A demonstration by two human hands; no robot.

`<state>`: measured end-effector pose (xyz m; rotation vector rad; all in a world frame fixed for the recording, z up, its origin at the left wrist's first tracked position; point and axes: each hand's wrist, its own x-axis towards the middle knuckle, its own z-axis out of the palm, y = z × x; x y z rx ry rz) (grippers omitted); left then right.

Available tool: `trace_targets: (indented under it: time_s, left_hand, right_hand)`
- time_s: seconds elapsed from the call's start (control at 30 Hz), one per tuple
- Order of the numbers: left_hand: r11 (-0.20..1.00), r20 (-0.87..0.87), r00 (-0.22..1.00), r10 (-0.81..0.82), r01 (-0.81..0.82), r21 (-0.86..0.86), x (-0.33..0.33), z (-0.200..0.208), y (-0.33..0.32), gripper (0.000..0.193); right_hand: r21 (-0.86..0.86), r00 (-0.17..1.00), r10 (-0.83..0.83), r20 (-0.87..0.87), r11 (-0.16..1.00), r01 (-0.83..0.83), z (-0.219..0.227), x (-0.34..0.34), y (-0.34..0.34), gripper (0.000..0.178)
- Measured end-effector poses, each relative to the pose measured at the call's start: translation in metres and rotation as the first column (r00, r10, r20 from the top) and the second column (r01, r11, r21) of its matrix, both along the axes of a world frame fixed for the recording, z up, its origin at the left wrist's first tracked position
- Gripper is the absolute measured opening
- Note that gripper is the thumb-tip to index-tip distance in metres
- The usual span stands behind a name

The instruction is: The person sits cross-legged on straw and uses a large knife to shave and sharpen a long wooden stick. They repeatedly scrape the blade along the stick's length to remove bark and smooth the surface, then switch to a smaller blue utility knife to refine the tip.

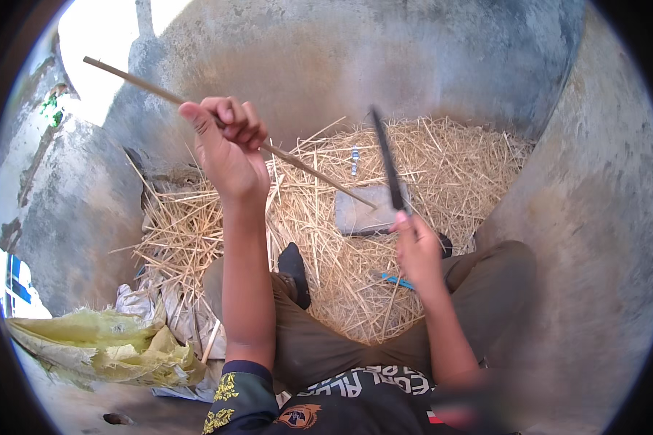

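Note:
My left hand (232, 145) is closed around a long thin brown stick (297, 162). The stick slants from the upper left down to the right, and its lower end is over a grey flat block (355, 212); whether it touches the block I cannot tell. My right hand (419, 250) grips the handle of a dark knife (388, 161), its long blade pointing up and slightly blurred. The knife is apart from the stick, to the right of its lower end.
Pale straw-like slivers (457, 159) cover the floor around the block. A blue tool-like strip (397, 280) lies between my legs. A torn yellow-green sack (109, 348) is at the lower left. Grey curved walls (326, 65) rise at the back and right.

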<state>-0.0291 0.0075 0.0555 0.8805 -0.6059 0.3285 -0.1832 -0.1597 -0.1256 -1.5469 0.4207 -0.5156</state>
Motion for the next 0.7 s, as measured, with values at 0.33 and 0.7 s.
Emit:
trace_targets:
  time_s: [0.33,0.7]
  left_hand:
    - [0.973,0.072,0.975,-0.209,0.215,-0.088,-0.012,-0.016,0.015,0.056]
    - [0.993,0.179,0.977,0.117,-0.112,-0.036,-0.041,-0.035,0.007,0.052]
  right_hand:
    - [-0.069,0.979,0.202,-0.036,0.977,-0.204,-0.023,0.002,0.069,0.044]
    - [-0.152,0.977,0.015,0.215,0.988,0.019,0.011,-0.013,0.055,0.033]
